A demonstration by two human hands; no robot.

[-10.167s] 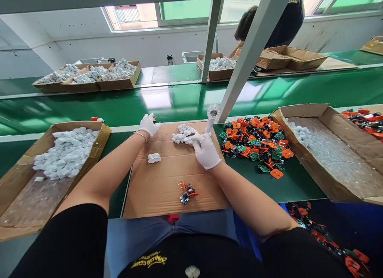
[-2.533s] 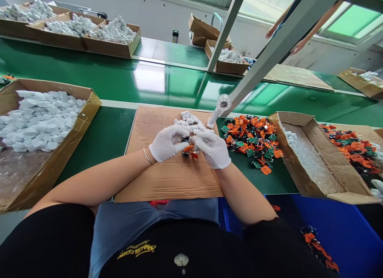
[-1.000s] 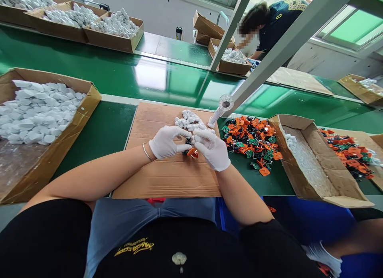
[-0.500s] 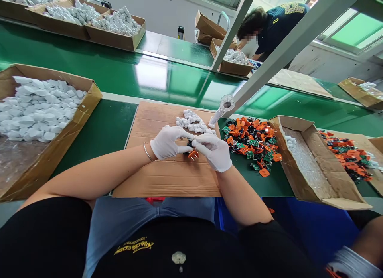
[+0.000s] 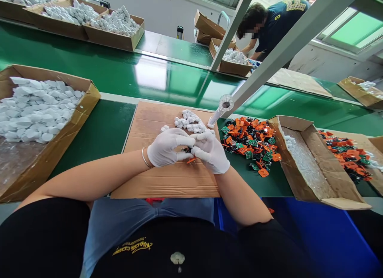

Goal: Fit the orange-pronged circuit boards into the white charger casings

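White gloves cover both of my hands, which meet over a brown cardboard sheet (image 5: 167, 182). My left hand (image 5: 170, 147) grips an orange-and-black part (image 5: 190, 160) with its fingers. From the other side, my right hand (image 5: 212, 151) closes its fingertips on the same part. Metal pins stick out near the part's orange face, and the fingers hide much of it. Small white pieces (image 5: 191, 121) lie in a pile just beyond the hands. To the right is a heap of orange, black and green circuit parts (image 5: 249, 142).
At the left stands a cardboard box (image 5: 86, 106) of white covers. An open cardboard box (image 5: 317, 166) is at the right. A slanted metal post (image 5: 278, 50) with a round white holder (image 5: 225, 104) rises beyond the sheet. Across the green bench, a person (image 5: 275, 26) bends over.
My left hand has turned and its fingers have closed in around the part, which is now tilted and more hidden. A white piece beyond my left hand has come into view.
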